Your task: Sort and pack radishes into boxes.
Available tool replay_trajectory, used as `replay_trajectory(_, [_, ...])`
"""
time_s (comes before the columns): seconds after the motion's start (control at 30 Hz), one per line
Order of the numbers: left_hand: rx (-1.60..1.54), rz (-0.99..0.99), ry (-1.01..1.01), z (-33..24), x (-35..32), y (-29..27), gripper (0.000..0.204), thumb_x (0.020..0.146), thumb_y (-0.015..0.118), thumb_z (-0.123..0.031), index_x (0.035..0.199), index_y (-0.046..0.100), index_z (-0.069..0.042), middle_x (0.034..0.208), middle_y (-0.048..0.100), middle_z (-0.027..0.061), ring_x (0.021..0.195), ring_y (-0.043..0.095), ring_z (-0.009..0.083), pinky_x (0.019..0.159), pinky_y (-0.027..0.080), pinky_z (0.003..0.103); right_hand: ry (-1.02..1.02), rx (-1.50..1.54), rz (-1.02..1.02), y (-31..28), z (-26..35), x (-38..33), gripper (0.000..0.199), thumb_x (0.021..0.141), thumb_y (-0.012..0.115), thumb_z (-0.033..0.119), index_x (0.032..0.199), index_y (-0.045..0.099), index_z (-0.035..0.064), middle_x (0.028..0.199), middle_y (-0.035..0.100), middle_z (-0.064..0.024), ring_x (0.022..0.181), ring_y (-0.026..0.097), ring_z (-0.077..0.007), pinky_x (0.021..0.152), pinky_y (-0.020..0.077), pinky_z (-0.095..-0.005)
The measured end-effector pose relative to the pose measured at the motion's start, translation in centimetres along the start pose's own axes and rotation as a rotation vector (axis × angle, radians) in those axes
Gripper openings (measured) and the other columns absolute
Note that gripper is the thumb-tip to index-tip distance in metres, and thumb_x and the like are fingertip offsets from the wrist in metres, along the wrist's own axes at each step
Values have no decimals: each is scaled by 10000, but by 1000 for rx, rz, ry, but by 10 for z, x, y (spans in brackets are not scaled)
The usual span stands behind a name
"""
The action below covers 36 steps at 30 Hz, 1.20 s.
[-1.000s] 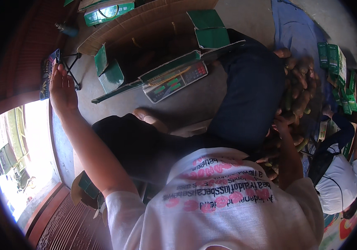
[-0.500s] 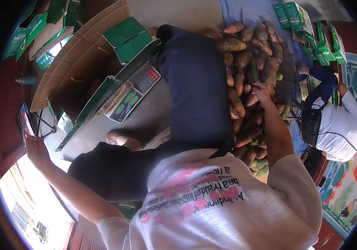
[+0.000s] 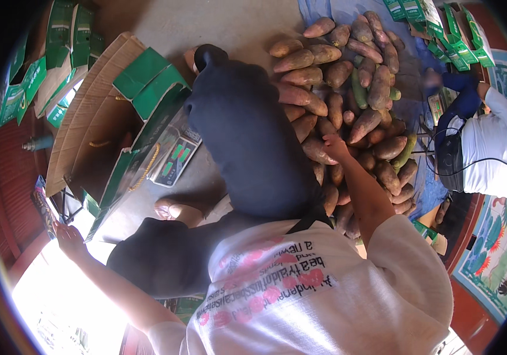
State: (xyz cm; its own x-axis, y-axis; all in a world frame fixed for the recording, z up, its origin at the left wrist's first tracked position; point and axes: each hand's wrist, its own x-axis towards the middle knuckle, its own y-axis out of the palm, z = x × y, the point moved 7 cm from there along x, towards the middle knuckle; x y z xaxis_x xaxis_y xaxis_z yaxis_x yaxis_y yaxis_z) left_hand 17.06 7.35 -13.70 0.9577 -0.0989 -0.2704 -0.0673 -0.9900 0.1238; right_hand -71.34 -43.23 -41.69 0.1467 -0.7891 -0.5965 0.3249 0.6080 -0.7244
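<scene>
My right hand (image 3: pixel 335 145) rests on one reddish-brown sweet potato (image 3: pixel 318 151) in the heaped pile of sweet potatoes (image 3: pixel 348 100), too many to count; I cannot tell its grip. My left hand (image 3: pixel 69 238) lies open, flat by one cardboard box (image 3: pixel 97 112).

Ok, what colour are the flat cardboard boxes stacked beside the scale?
Green and white outside, plain brown inside; the head view shows them.
</scene>
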Motion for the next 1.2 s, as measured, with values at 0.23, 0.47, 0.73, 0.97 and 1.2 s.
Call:
replay_trajectory(0.23, [60, -122, 0, 11, -37, 37, 451, 994, 575, -79, 1434, 499, -17, 1151, 649, 56, 858, 590, 92, 720, 544, 239, -62, 94, -278, -40, 27, 36, 450, 763, 777, 163, 1192, 678, 72, 996, 725, -113, 933, 716, -258, 832, 569, -370])
replay_trajectory(0.47, [133, -143, 25, 8, -42, 42, 428, 1012, 557, -102, 1427, 498, -20, 941, 586, 46, 635, 471, 79, 532, 445, 199, -153, 140, -268, -64, 106, 64, 396, 806, 738, 153, 1183, 634, 92, 1001, 701, -92, 934, 699, -262, 848, 552, -392])
replay_trajectory(0.73, [500, -28, 326, -12, 10, -19, 353, 1020, 524, -61, 1365, 531, 10, 1021, 604, 107, 820, 535, 143, 662, 495, 227, -394, -38, -223, -48, 104, 35, 356, 802, 690, 109, 1153, 633, 104, 1044, 684, -135, 960, 682, -320, 832, 548, -418])
replay_trajectory(0.97, [889, 127, 708, -19, 79, -47, 321, 1015, 511, -32, 1329, 549, 25, 1133, 605, 155, 1000, 554, 199, 762, 523, 258, -181, -374, -65, -24, 81, -27, 695, 751, 784, 333, 1357, 527, 109, 1326, 571, -145, 1303, 487, -342, 1110, 396, -469])
replay_trajectory(1.2, [1240, 302, 1085, 0, 75, -61, 293, 1010, 499, -2, 1292, 568, 41, 1246, 606, 203, 1180, 574, 255, 862, 551, 289, -105, -370, -118, -20, 106, -32, 777, 772, 744, 456, 1405, 477, 92, 1390, 511, -145, 1351, 411, -334, 1120, 351, -467])
